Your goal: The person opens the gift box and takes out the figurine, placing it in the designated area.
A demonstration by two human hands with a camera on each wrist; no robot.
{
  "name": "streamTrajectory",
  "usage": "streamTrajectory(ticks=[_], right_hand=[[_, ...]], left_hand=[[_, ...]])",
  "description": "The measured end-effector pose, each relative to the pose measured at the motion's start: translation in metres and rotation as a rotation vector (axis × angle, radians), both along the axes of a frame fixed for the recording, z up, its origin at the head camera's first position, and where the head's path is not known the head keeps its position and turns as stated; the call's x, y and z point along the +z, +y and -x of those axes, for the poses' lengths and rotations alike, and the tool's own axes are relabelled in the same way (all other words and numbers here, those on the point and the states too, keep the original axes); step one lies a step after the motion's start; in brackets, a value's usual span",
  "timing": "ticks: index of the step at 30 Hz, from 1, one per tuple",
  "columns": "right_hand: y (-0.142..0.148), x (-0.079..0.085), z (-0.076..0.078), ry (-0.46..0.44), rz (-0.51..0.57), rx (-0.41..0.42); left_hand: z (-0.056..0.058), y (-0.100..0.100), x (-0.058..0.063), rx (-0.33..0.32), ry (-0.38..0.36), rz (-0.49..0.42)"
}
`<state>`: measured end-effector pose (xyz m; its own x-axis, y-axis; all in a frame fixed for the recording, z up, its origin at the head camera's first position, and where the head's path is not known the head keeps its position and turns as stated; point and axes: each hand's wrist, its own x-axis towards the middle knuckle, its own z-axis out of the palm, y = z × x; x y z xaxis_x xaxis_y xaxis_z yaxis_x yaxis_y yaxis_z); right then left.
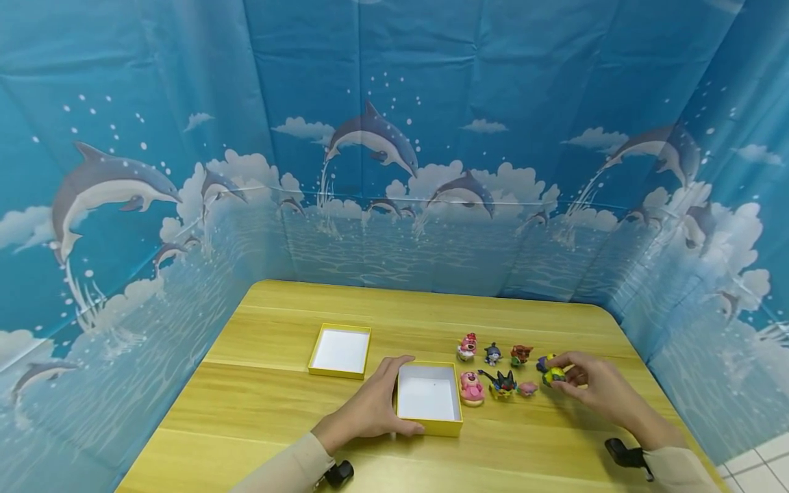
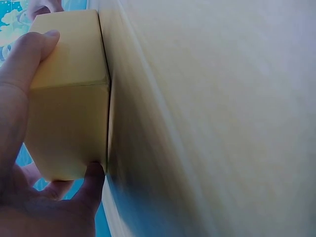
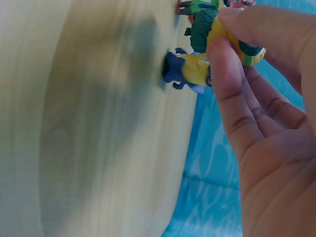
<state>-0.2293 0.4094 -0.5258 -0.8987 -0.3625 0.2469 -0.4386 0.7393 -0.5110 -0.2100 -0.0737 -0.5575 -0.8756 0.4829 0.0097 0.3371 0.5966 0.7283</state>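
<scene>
My left hand [image 1: 376, 404] grips a yellow open-topped box [image 1: 456, 428] with a white inside, thumb on its near side and fingers along the left. The left wrist view shows the fingertips [image 2: 94, 170] against the yellow wall [image 2: 69, 128]. Between thumb and fingers my right hand [image 1: 598, 387] pinches a yellow and green figurine [image 3: 217, 29], held just above the table. Behind it stands a blue and yellow figurine [image 3: 190, 69], partly hidden by the hand in the head view.
Two loose rows of small figurines lie right of the box, among them a pink bear [image 1: 472, 389], a black-eared figure [image 1: 504, 385] and a red-brown one [image 1: 520, 354]. A shallow yellow-rimmed lid [image 1: 339, 350] lies at the back left. Dolphin-print curtains [image 1: 394, 246] surround the wooden table [image 1: 246, 383].
</scene>
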Motion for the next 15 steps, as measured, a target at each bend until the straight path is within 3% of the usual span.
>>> streamTrajectory(ticks=[15], right_hand=[[0.008,-0.015,0.0,-0.055,-0.025,-0.033]], left_hand=[[-0.002,0.0,0.002,0.0,-0.005,-0.004]])
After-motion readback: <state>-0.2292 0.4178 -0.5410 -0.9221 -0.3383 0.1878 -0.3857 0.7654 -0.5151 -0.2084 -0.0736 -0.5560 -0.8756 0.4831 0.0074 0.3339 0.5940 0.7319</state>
